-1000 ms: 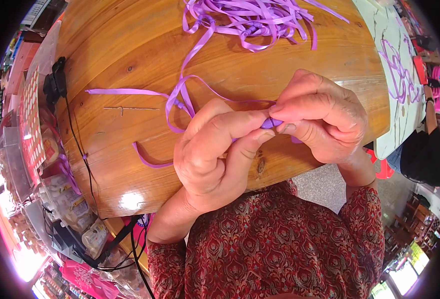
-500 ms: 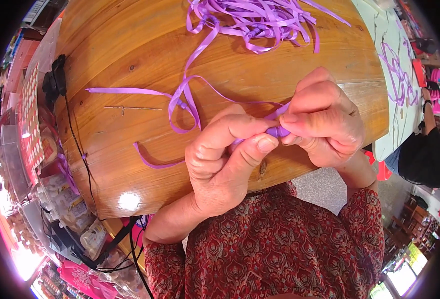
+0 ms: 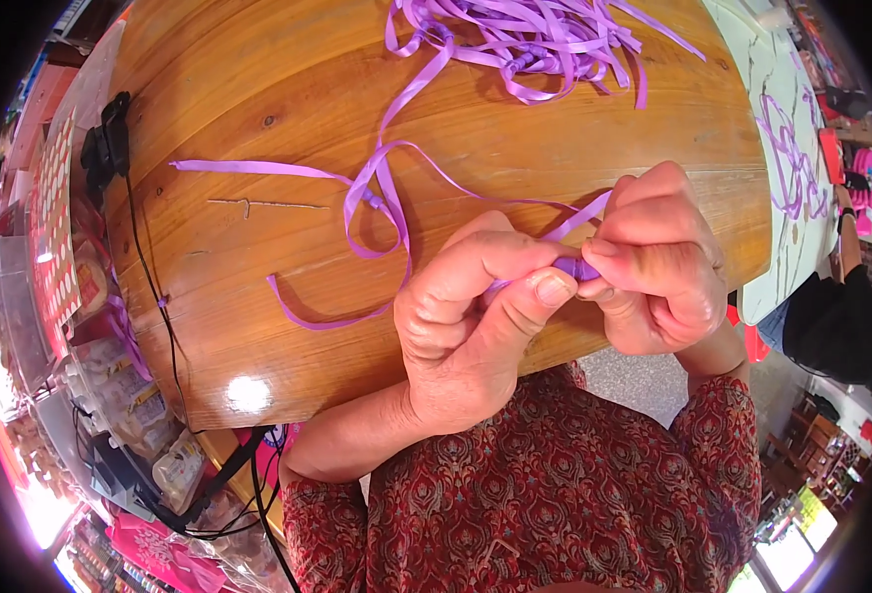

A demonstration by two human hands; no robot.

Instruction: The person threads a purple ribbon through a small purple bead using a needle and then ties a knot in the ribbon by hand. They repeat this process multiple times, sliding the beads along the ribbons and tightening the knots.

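Both hands are working a purple ribbon [image 3: 387,212] at the near edge of a round wooden table [image 3: 258,128]. The left hand [image 3: 476,316] is pinching a small folded or knotted bit of the ribbon between thumb and forefinger, its other fingers curled in. The right hand [image 3: 658,267] is meeting it fingertip to fingertip, gripping the same small purple piece [image 3: 576,267] from the right side, so the two hands are touching around it.

From that pinch the ribbon is running left and far across the table, looping on itself near the middle, with one tail stretching out to the left and another curling back toward the near edge. Farther off, at the far side of the table, a loose heap of ribbon strands [image 3: 535,40] in the same colour is lying well apart from the hands. A black cable [image 3: 154,287] is trailing down the left side of the table.

The step in hand appears to be forming or tightening a small fold or knot in the ribbon end; which of the two cannot be told, since the fingers are covering most of it. The next move would seemingly call for a steady pinch from one hand while the other is drawing the ribbon snug, without letting the tiny piece slip out.
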